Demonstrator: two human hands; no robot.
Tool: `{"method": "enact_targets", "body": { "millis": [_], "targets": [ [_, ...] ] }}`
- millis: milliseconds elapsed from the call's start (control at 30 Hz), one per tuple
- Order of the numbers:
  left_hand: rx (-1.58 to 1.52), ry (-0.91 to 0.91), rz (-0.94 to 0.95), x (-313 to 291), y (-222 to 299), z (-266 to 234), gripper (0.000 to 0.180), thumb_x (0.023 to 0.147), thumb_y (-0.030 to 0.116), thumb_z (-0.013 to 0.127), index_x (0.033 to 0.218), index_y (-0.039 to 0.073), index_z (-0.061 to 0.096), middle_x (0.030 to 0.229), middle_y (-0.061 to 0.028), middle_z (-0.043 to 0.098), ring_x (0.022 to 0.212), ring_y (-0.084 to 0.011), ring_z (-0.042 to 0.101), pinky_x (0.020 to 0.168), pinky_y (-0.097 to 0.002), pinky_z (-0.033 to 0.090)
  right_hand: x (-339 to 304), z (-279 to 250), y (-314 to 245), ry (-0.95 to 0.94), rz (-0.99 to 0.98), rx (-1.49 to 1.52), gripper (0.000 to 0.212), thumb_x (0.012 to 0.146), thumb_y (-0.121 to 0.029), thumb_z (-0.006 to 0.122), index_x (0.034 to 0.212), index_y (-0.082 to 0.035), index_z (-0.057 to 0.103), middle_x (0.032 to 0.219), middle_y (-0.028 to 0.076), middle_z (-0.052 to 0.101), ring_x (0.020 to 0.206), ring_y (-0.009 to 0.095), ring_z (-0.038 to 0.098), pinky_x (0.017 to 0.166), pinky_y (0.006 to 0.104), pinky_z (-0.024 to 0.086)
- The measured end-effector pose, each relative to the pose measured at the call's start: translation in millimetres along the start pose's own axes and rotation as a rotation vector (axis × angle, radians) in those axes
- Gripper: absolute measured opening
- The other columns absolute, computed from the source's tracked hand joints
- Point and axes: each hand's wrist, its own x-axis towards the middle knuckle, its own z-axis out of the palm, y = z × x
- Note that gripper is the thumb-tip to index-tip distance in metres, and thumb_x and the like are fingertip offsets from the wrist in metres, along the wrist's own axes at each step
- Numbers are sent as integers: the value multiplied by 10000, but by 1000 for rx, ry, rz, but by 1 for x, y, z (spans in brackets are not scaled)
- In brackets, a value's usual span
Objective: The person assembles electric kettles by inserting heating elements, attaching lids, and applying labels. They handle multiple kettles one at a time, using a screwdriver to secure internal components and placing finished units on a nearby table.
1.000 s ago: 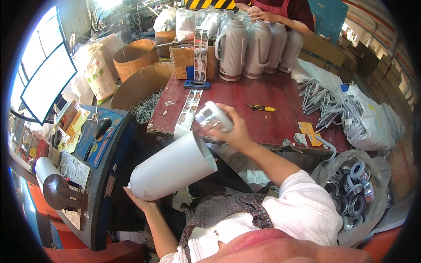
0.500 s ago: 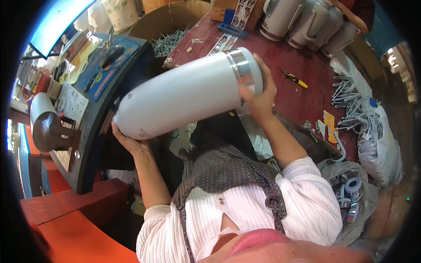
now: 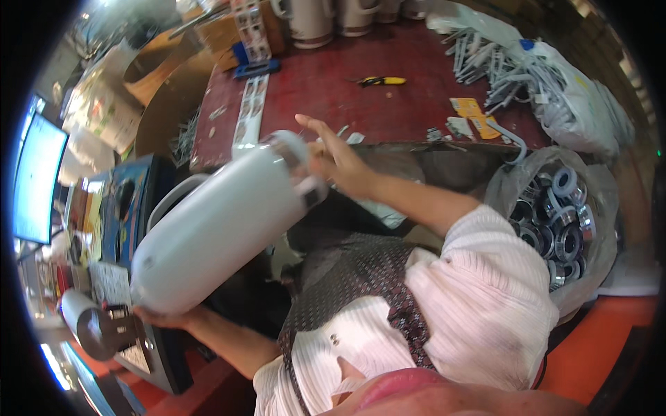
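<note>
A large light grey vacuum jug [image 3: 218, 232] lies tilted across the space in front of me, its base toward the lower left and its shiny banded neck toward the upper right. A curved grey handle [image 3: 173, 194] shows along its far side. Under the base end is my left hand [image 3: 166, 317], gripping it with fingers partly hidden. My right hand [image 3: 343, 166] holds the neck end; one finger sticks out beyond the rim, and the others blur against the silver band.
On the dark red table [image 3: 312, 97] lie a yellow-handled tool [image 3: 383, 81] and orange labels [image 3: 474, 116]. Grey jugs [image 3: 309, 24] stand at the back. Bags of grey handles [image 3: 485, 66] and silver rings [image 3: 567, 239] are at right. A cylindrical machine [image 3: 87, 322] and a monitor [image 3: 38, 180] are at left.
My view has turned to the right. The jug has swung down and left, tilting more steeply, with both hands still on it; its handle now shows.
</note>
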Motion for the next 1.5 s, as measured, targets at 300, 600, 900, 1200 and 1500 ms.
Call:
{"method": "enact_targets", "body": {
  "millis": [300,600,900,1200,1500],
  "targets": [
    [272,-1175,819,-24,-1,97,647,939,557,442,1144,-25,637,1221,-258,527,1159,-456,572,1036,-596,448,-15,-79,49,196,351,104,472,991,-410,581,1238,-9,608,1105,111,656,1048,167,606,890,376,503],
    [817,-599,502,-14,51,16,463,988,315,575,1153,-112,647,1275,-207,594,1144,-342,596,983,-431,477,-227,-347,71,1459,-403,-1255,377,808,-36,673,1167,5,567,1120,178,613,1077,319,587,942,407,464],
    [1278,-583,666,-7,-26,4,320,862,237,774,994,-51,730,1183,-143,648,1044,-250,624,933,-311,453,-301,-438,55,1434,700,-1327,666,859,-250,605,1460,-103,360,1277,328,579,1206,467,556,1019,519,430],
    [1148,-865,271,-57,-3,-3,153,823,125,728,833,-8,655,1333,-137,540,1246,-298,529,1019,-368,421,-176,-156,-121,181,-35,-1108,376,930,-70,591,1301,-39,639,747,-6,584,646,53,474,580,233,404],
    [1309,-461,448,-80,12,-19,656,700,559,831,546,-3,531,1130,-126,567,1014,-261,577,813,-387,499,-5,-38,65,-541,513,-442,651,933,-219,681,1505,-100,395,909,27,645,766,90,581,679,260,492]
  ]
}}
